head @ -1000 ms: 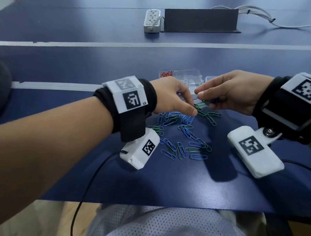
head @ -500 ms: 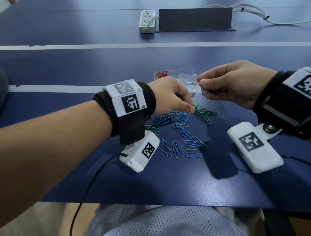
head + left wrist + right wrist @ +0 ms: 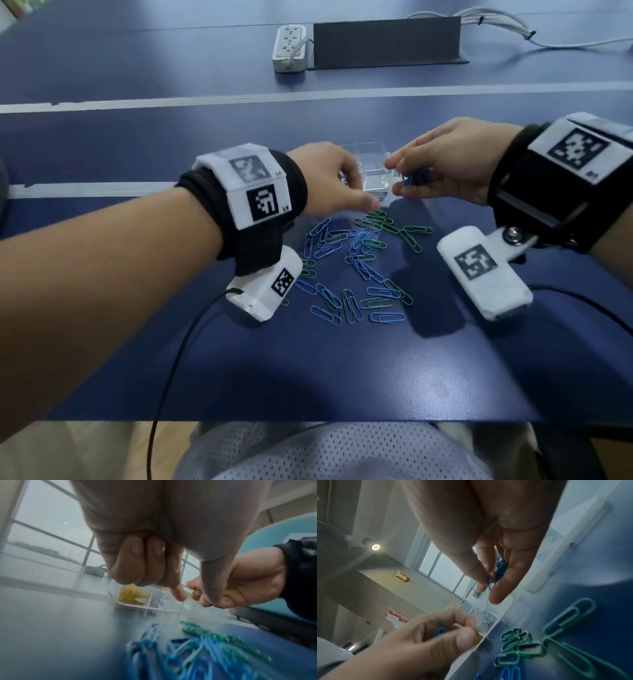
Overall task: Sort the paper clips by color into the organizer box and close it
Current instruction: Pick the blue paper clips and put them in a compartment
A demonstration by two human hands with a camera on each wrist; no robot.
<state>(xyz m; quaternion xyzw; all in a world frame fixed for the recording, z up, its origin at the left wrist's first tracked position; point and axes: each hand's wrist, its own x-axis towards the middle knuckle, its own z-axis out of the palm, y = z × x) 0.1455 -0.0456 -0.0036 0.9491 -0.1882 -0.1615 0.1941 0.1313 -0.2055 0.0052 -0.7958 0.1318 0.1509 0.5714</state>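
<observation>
A clear organizer box (image 3: 371, 173) stands on the blue table, with yellow clips (image 3: 132, 596) and silver clips (image 3: 157, 600) in its compartments. My right hand (image 3: 394, 176) hovers at the box's right side and pinches several blue paper clips (image 3: 499, 570). My left hand (image 3: 363, 193) is at the box's left front with its fingers curled round a blue clip (image 3: 440, 631). In front of the box lies a loose pile of blue clips (image 3: 356, 263) and green clips (image 3: 376, 219). The box's left part is hidden behind my left hand.
A white power strip (image 3: 289, 48), a dark panel (image 3: 387, 42) and white cables (image 3: 496, 27) lie at the far side. A black cable (image 3: 171, 359) runs from my left wrist over the table's near edge (image 3: 308, 416).
My right hand rose from the pile with blue clips and moved up to the box. My left hand left the pile and went to the box's front.
</observation>
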